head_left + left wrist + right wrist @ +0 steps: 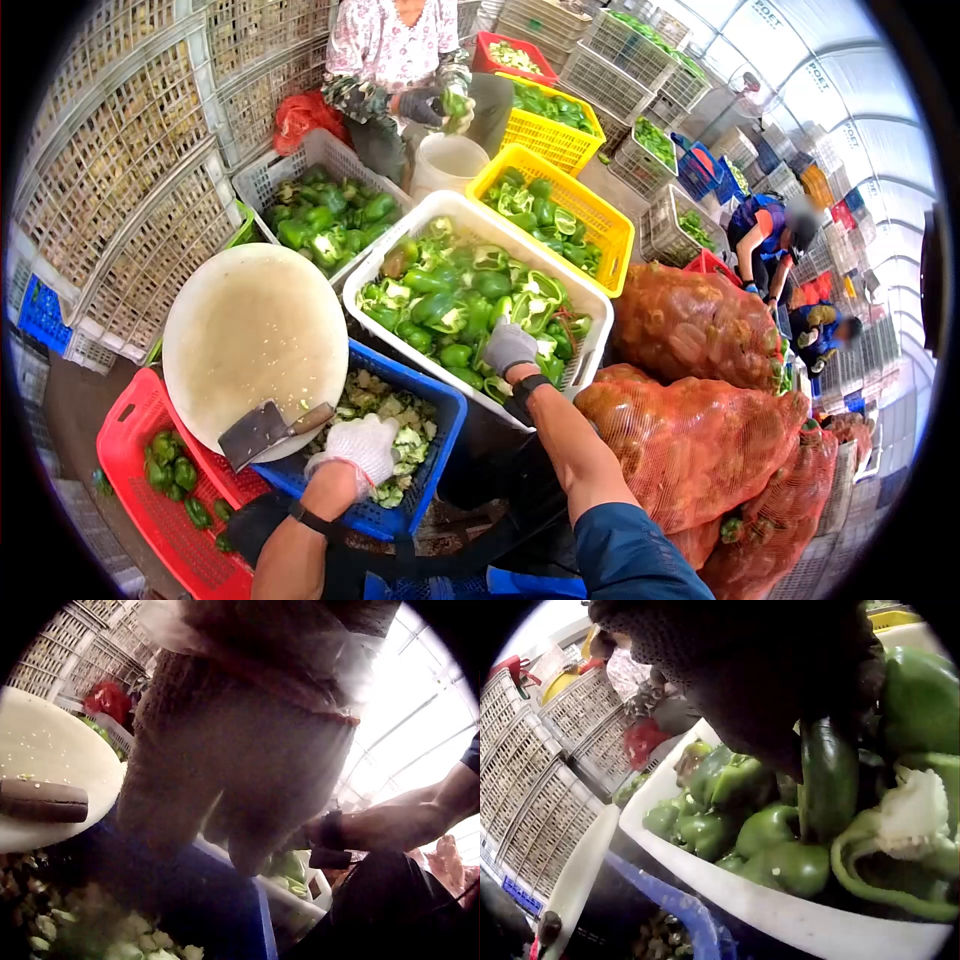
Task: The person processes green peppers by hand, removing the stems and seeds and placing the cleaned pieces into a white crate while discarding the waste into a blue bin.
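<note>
My right hand (512,348), in a grey glove, reaches into a white crate (598,340) of whole and cut green bell peppers. Its fingers grip a long piece of green bell pepper (829,776), seen close up in the right wrist view. My left hand (354,450), in a white knitted glove, hangs over a blue crate (447,440) heaped with pale green pepper cores (410,445). Its fingers point down, loose, in the left wrist view. A cleaver (262,434) with a wooden handle lies on the round white board (255,330) beside that hand.
At left front stands a red crate (135,505) with a few peppers. Red mesh sacks (690,440) bulge on the right. Beyond the white crate are a yellow crate (618,240), a grey crate (350,150), a white bucket (445,165) and a seated person (400,60).
</note>
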Motion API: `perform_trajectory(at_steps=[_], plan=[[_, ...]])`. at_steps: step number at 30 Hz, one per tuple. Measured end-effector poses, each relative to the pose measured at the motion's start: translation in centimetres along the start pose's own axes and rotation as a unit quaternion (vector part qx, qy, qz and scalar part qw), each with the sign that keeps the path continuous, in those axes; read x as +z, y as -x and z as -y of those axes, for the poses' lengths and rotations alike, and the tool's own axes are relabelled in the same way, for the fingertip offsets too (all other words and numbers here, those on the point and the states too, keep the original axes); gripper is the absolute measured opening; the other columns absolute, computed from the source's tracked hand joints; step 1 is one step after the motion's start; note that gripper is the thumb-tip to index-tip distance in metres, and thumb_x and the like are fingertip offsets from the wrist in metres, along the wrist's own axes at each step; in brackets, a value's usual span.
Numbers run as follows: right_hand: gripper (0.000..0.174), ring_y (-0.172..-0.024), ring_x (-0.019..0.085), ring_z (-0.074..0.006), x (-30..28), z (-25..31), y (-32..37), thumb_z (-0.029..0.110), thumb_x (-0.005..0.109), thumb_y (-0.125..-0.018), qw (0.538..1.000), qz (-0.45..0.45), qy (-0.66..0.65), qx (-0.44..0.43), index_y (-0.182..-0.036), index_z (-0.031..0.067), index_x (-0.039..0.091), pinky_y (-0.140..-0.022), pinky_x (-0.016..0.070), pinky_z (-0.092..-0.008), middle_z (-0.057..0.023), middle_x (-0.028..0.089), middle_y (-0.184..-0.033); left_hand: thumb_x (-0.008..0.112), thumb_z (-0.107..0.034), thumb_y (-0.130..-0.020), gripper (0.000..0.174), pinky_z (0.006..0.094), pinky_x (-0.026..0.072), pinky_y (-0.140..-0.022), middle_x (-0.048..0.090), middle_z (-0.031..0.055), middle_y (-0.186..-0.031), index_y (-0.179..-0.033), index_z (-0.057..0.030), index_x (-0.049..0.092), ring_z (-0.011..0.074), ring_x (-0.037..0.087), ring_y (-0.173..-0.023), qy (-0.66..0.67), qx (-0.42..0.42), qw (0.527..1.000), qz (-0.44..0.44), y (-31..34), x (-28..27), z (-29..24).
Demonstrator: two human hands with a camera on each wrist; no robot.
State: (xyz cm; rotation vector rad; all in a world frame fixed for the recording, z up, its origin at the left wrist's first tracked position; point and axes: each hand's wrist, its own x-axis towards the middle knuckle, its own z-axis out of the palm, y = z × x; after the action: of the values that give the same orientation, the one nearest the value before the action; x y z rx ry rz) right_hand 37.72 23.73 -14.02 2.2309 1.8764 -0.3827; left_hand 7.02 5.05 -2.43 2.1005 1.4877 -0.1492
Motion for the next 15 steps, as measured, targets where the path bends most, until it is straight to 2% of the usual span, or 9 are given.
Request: perform_trajectory(at_steps=[4,6,7,9,10,13,14,15], plan=[[0.053,-0.116,0.076,-0.0413,-1.2,0.3,0.8,0.041,0.078,-0.090,0.998,-0.009,-0.069,0.010,-0.129,0.0042,0.072,-0.099,0.0604,-0.0500,-0.0243,0.078,-0.123,0.074,-0.034,-0.094,0.038,0.0560,0.0608,-0.089,0.077,0.0254,-0.108,-0.120,-0.0058,0.074,0.0449,0.077,-0.101,-0.001,-0.024,1.000,0.005,0.1,0.1,0.1],[0.055,-0.115,0.076,-0.0422,-2.3,0.7,1.6,0.043,0.082,-0.086,0.994,-0.024,-0.108,-0.021,-0.124,0.0039,0.075,-0.099,0.0604,-0.0488,-0.0244,0.079,-0.120,0.074,-0.036,-0.094,0.040,0.0565,0.0603,-0.091,0.076,0.0264,-0.111,-0.120,-0.0051,0.073,0.0450,0.076,-0.104,0.000,-0.045,0.999,0.007,-0.2,-0.6,0.0],[0.056,-0.115,0.076,-0.0427,-3.3,1.1,2.4,0.044,0.084,-0.084,0.991,-0.032,-0.128,-0.036,-0.122,0.0037,0.076,-0.099,0.0604,-0.0482,-0.0244,0.080,-0.118,0.075,-0.036,-0.094,0.042,0.0569,0.0600,-0.092,0.076,0.0274,-0.113,-0.122,-0.0048,0.073,0.0455,0.076,-0.105,0.030,-0.057,0.998,-0.027,-0.4,-0.9,-0.2],[0.068,-0.117,0.077,-0.0387,-6.4,2.7,4.9,0.047,0.089,-0.081,0.975,0.048,-0.182,-0.117,-0.133,0.0045,0.076,-0.104,0.0600,-0.0448,-0.0233,0.080,-0.123,0.076,-0.037,-0.092,0.046,0.0577,0.0594,-0.095,0.075,0.0294,-0.116,-0.124,-0.0042,0.072,0.0465,0.074,-0.108,0.089,-0.083,0.988,-0.096,-0.5,-1.3,-0.4],[0.071,-0.117,0.077,-0.0372,-6.6,3.3,5.6,0.047,0.090,-0.082,0.960,0.084,-0.205,-0.170,-0.137,0.0046,0.074,-0.105,0.0598,-0.0438,-0.0230,0.080,-0.125,0.079,-0.037,-0.093,0.055,0.0529,0.0615,-0.093,0.076,0.0277,-0.114,-0.133,-0.0011,0.069,0.0409,0.076,-0.106,0.098,-0.068,0.975,-0.188,-0.6,-0.4,-0.1],[0.078,-0.119,0.076,-0.0311,-7.9,5.7,9.5,0.045,0.093,-0.082,0.892,0.183,-0.262,-0.321,-0.144,0.0032,0.071,-0.106,0.0583,-0.0426,-0.0192,0.078,-0.133,0.081,-0.037,-0.095,0.063,0.0458,0.0627,-0.091,0.076,0.0225,-0.111,-0.142,0.0018,0.066,0.0304,0.077,-0.101,0.346,-0.113,0.906,-0.214,-1.9,0.6,0.4],[0.073,-0.118,0.076,-0.0288,-8.0,6.4,10.8,0.038,0.093,-0.084,0.865,0.207,-0.288,-0.355,-0.144,0.0025,0.070,-0.105,0.0588,-0.0403,-0.0174,0.079,-0.132,0.076,-0.036,-0.100,0.061,0.0396,0.0655,-0.081,0.075,0.0165,-0.109,-0.146,0.0027,0.065,0.0225,0.074,-0.097,0.416,-0.119,0.886,-0.170,-1.4,-0.7,-0.3],[0.068,-0.115,0.076,-0.0252,-8.4,6.9,12.2,0.034,0.091,-0.087,0.829,0.210,-0.339,-0.392,-0.143,0.0021,0.070,-0.103,0.0591,-0.0378,-0.0169,0.080,-0.129,0.075,-0.035,-0.101,0.058,0.0391,0.0660,-0.076,0.075,0.0163,-0.111,-0.145,0.0027,0.065,0.0228,0.075,-0.096,0.489,-0.128,0.854,-0.121,-0.9,-1.7,-0.7]])
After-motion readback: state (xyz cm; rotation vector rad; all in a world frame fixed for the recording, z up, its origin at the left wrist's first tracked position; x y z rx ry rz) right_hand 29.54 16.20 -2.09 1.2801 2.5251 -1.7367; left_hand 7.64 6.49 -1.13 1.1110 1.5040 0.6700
